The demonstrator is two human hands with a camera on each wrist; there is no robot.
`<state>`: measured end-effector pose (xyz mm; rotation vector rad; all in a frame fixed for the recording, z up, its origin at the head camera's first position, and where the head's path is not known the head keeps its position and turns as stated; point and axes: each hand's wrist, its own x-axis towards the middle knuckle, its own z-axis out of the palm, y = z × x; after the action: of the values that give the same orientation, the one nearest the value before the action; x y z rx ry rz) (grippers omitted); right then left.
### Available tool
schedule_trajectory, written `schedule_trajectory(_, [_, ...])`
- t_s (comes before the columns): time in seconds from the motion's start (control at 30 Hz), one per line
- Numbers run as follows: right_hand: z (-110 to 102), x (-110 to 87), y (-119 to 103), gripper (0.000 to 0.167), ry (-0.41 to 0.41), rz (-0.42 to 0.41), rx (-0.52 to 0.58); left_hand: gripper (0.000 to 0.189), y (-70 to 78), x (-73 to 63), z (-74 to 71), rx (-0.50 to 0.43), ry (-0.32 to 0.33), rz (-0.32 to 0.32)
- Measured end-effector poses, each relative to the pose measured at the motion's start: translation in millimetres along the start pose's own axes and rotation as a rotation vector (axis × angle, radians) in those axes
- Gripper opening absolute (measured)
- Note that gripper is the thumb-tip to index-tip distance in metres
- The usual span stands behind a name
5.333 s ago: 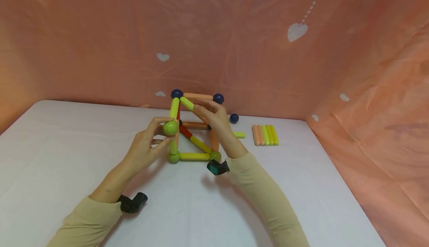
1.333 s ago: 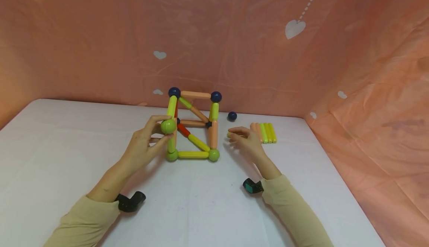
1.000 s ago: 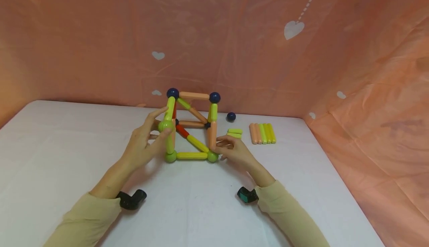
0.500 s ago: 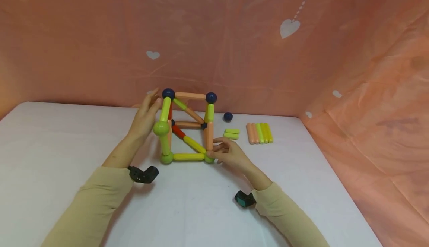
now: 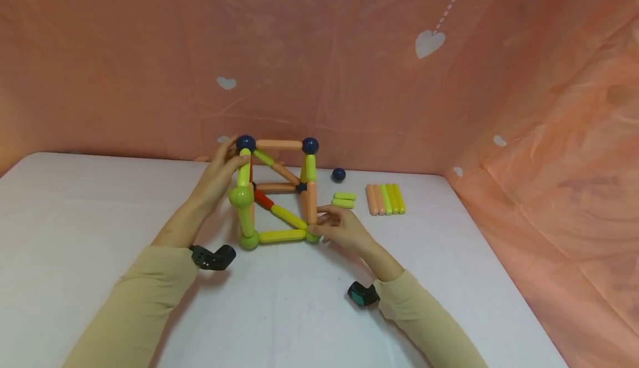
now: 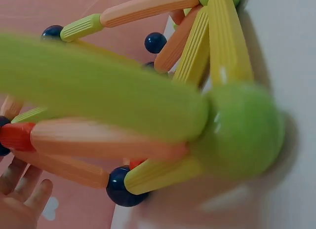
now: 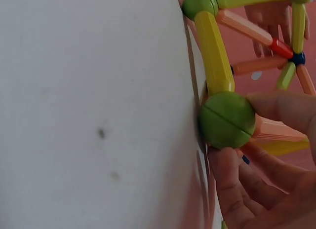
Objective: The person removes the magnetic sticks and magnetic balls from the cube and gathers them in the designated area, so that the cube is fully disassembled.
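A box-like frame of magnetic building sticks and balls stands on the white table, with a yellow bottom stick nearest me. My left hand is at its upper left corner, thumb across the light green stick and fingers behind it, close to a dark blue ball. In the left wrist view the fingers of that hand show near the frame's edge. My right hand grips the lower right green ball between thumb and fingers. A larger green ball juts forward at the left.
Right of the frame lie a loose dark blue ball and two short light green sticks. Farther right several longer sticks lie side by side in orange, green and yellow. A pink cloth hangs behind the table.
The right hand has let go of a short green stick and taken the lower right ball. The left hand has moved from the front green ball to the upper corner; the frame's left side has come slightly nearer.
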<state>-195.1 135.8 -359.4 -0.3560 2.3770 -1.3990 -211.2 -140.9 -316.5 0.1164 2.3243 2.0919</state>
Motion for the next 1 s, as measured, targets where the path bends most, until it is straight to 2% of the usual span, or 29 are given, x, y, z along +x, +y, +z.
schedule_trajectory(0.13, [0,4.3,-1,0.046,0.021,-0.005,-0.038,0.07,-2.5,-7.0,-6.4,0.027,0.027,0.024])
schedule_trajectory(0.37, [4,15.4,-3,0.033,0.125,-0.024,-0.064,0.056,-7.0,-27.7,-20.9,0.116,0.048,0.128])
schedule_trajectory(0.6, [7,30.2,-2,0.029,0.292,-0.019,-0.062,0.05,-4.5,-49.3,-31.0,0.305,0.073,0.132])
schedule_trajectory(0.73, [9,39.6,-3,0.028,0.373,-0.034,-0.067,0.047,-2.9,-57.9,-31.1,0.378,0.081,0.172])
schedule_trajectory(0.83, [10,45.4,-4,0.028,0.394,-0.06,-0.032,0.043,-1.6,-63.9,-28.2,0.377,0.077,0.2])
schedule_trajectory(1.0, [13,56.7,-6,0.03,0.407,-0.024,-0.02,0.037,1.5,-72.6,-18.0,0.385,0.113,0.212])
